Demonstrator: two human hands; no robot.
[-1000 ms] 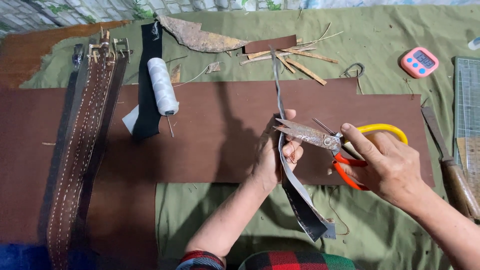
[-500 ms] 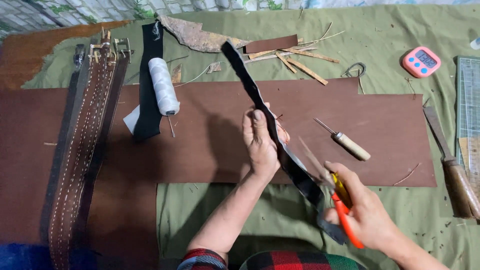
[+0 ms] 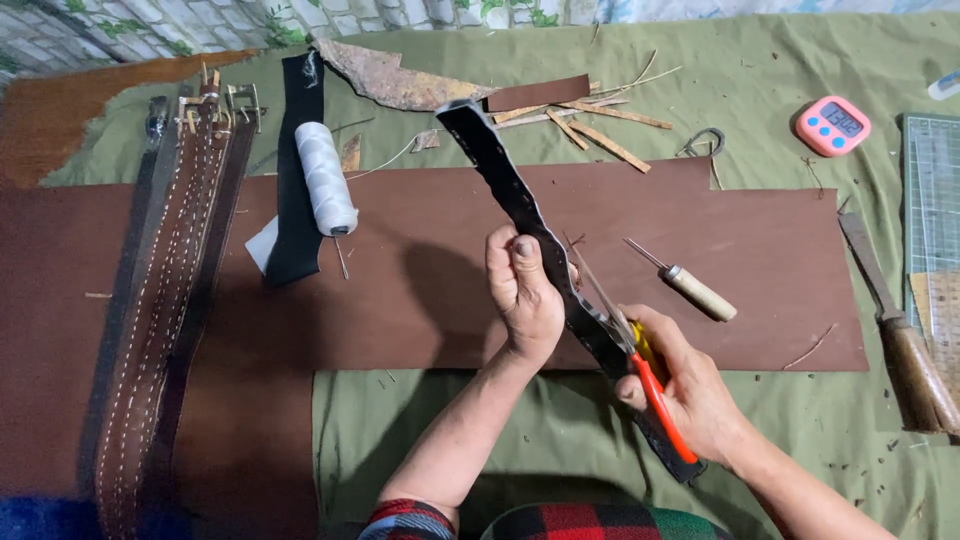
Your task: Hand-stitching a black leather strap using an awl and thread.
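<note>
My left hand grips a long black leather strap near its middle and holds it up at a slant, its far end pointing to the upper left. My right hand holds scissors with red and yellow handles; their blades lie along the strap's right edge just below my left thumb. The strap's lower end runs on under my right hand. Both hands hover above a large brown leather sheet.
An awl with a wooden handle lies on the brown sheet to the right. Stitched belts with buckles lie at the left, beside a white thread spool on a black strip. A pink timer, a knife and a cutting mat sit right.
The strap has turned from hanging down to slanting up and left. My right hand with the scissors dropped lower and now works along the strap's edge.
</note>
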